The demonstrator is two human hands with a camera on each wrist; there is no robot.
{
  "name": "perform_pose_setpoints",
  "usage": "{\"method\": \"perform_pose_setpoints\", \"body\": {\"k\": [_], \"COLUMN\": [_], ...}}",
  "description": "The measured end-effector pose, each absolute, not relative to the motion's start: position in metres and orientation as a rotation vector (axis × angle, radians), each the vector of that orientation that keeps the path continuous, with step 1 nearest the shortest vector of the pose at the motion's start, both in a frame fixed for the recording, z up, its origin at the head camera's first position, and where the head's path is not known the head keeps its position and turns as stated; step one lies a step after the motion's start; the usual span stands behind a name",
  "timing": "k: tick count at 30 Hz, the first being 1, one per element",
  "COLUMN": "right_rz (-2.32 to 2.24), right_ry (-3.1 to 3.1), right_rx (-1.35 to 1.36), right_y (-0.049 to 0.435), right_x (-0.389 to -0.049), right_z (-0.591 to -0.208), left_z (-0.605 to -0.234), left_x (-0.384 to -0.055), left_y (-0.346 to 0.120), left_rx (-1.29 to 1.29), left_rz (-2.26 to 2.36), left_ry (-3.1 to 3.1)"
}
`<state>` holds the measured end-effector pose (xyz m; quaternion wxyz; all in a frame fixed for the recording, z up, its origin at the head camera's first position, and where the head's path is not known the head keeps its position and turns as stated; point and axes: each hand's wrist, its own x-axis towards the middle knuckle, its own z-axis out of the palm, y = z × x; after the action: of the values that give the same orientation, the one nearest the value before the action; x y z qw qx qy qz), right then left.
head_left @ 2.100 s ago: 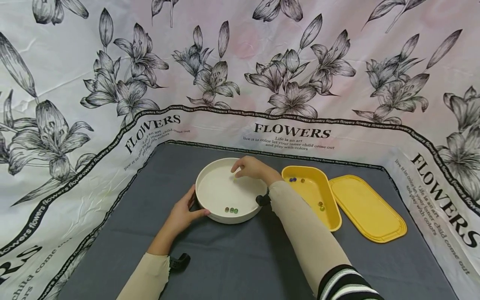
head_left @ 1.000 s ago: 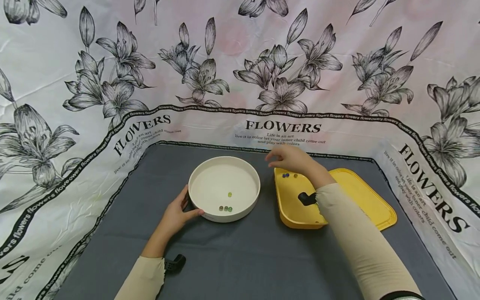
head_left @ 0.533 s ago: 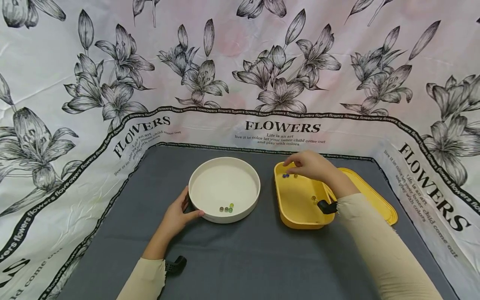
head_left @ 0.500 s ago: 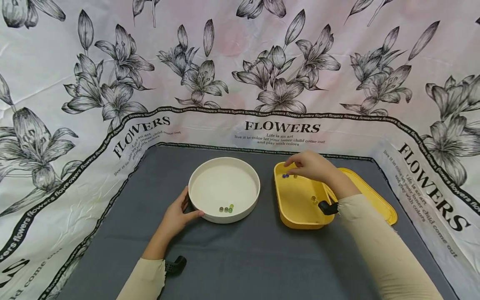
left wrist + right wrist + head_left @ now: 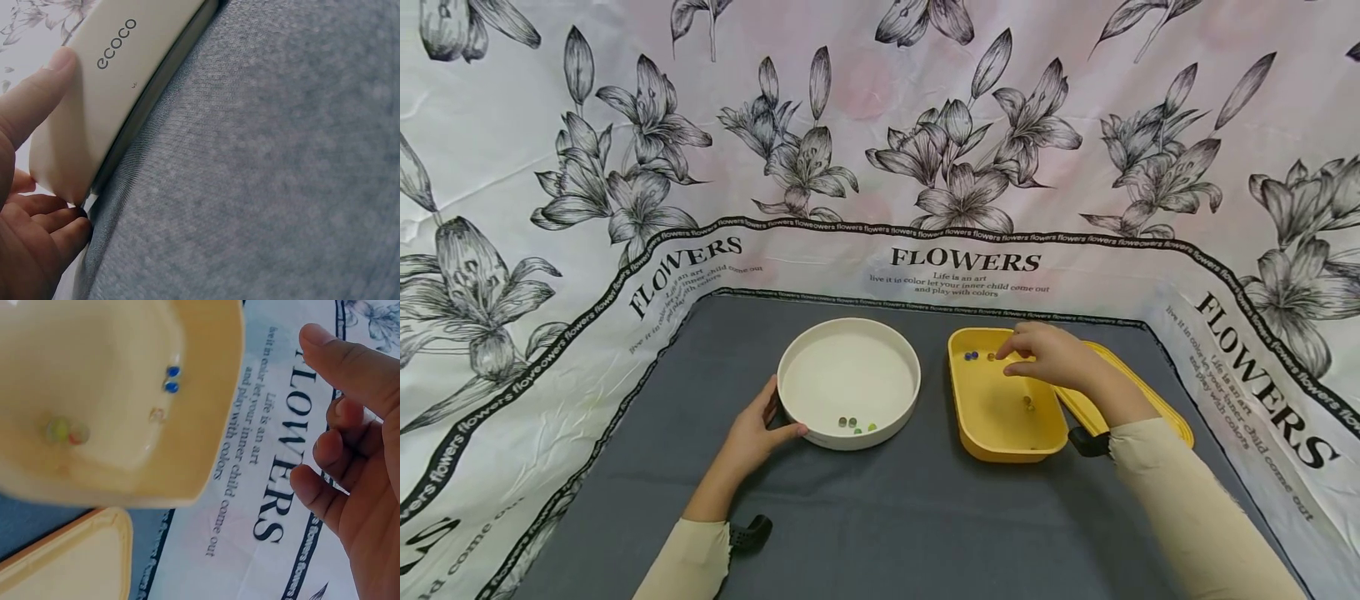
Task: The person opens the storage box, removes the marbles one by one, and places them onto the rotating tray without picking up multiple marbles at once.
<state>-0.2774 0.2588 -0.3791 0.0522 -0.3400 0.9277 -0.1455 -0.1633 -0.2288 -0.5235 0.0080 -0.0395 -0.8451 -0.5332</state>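
Note:
My left hand [image 5: 762, 433] grips the near left side of a white round dish [image 5: 820, 367], thumb on the outer wall and fingers around its far side and base. The left wrist view shows "ecoco" printed on that wall [image 5: 131, 62]. Several glass marbles [image 5: 852, 422], brownish, green and yellow-green, lie near the dish's front edge. My right hand [image 5: 1048, 358] hovers over the back right of a yellow box [image 5: 985, 433], fingers loosely bent, nothing between them. Two blue marbles [image 5: 971, 356] and an amber marble [image 5: 991, 357] lie at the box's back; yellowish marbles [image 5: 1028, 403] are farther forward.
A yellow lid [image 5: 1150, 392] lies right of the box, partly behind my right forearm. Grey cloth [image 5: 880, 517] covers the table, and a flower-printed white cloth [image 5: 820, 267] rises at the back and sides.
My right hand left the white dish after letting go of a yellow-green marble there, which rolled to the front. It moved right over the yellow box. My left hand kept hold of the dish.

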Motion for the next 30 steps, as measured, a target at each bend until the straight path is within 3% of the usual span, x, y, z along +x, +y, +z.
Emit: {"method": "perform_pose_setpoints", "body": {"k": [16,30], "right_rz": [-0.241,-0.097], "right_ry": [2.905,2.865], "right_rx": [-1.091,-1.217], "right_y": [0.293,0.296], "right_x": [-0.276,-0.28], "right_z": [-0.404,-0.428], "left_z": [-0.522,-0.521], "left_x": [-0.164,-0.163], "left_y": [-0.228,-0.228], "left_rx": [-0.151,-0.159], "left_rz": [-1.686,-1.691], "left_ry": [-2.626,-2.621]}}
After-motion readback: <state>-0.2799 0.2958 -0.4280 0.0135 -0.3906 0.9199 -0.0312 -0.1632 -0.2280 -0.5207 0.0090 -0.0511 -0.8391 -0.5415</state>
